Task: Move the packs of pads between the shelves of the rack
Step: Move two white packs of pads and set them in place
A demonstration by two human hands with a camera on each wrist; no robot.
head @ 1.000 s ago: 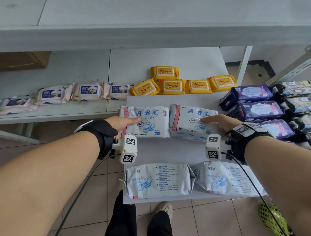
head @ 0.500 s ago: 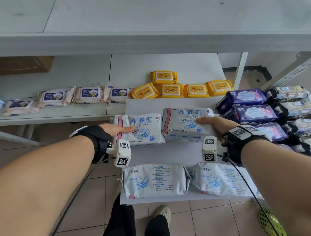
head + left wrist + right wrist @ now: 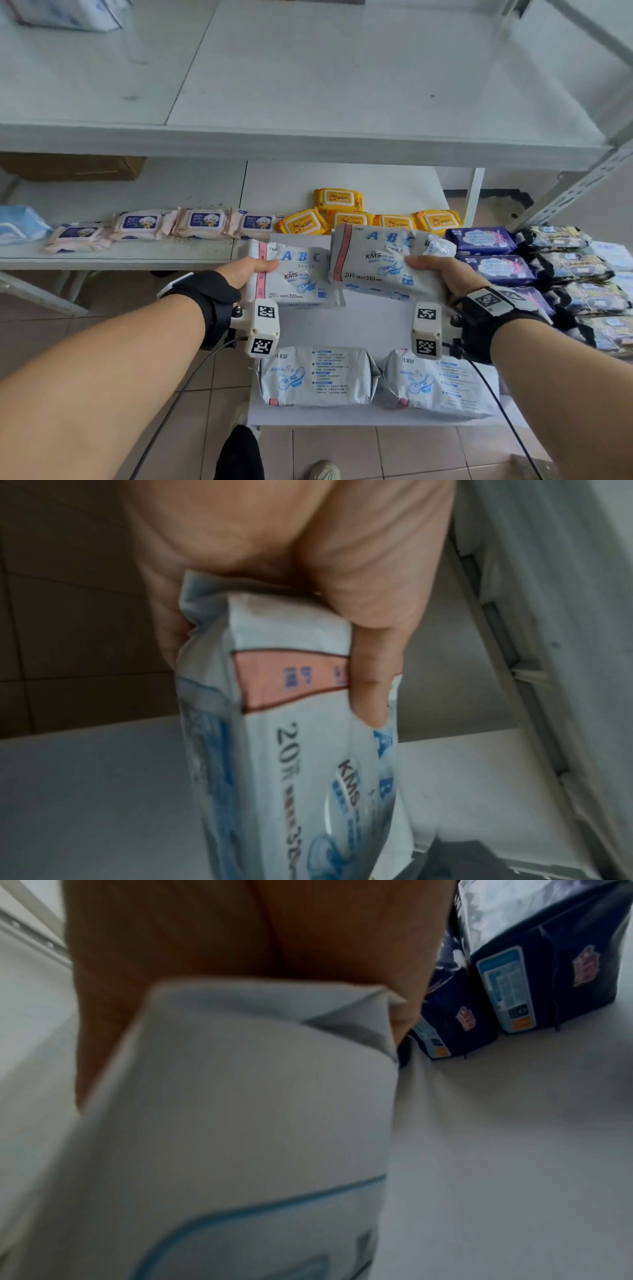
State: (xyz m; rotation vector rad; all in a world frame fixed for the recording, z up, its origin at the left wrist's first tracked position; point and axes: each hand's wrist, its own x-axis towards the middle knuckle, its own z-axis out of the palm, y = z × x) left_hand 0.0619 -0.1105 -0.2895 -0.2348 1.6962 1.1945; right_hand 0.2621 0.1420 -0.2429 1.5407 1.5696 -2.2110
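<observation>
Both ABC packs had risen off the low shelf [image 3: 342, 329], the left hand [image 3: 245, 274] pinching the left pack [image 3: 294, 277] and the right hand [image 3: 442, 277] gripping the right pack [image 3: 373, 263], whose slick, end-held wrappers could have slipped or bumped together.

Left hand [image 3: 245, 274] and right hand [image 3: 442, 277] both gripping, forearms extended.

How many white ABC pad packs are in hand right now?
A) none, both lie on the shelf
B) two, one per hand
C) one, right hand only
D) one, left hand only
B: the left hand grips the left ABC pack by its end, and the right hand grips the right ABC pack; both packs are up off the white shelf.
</observation>
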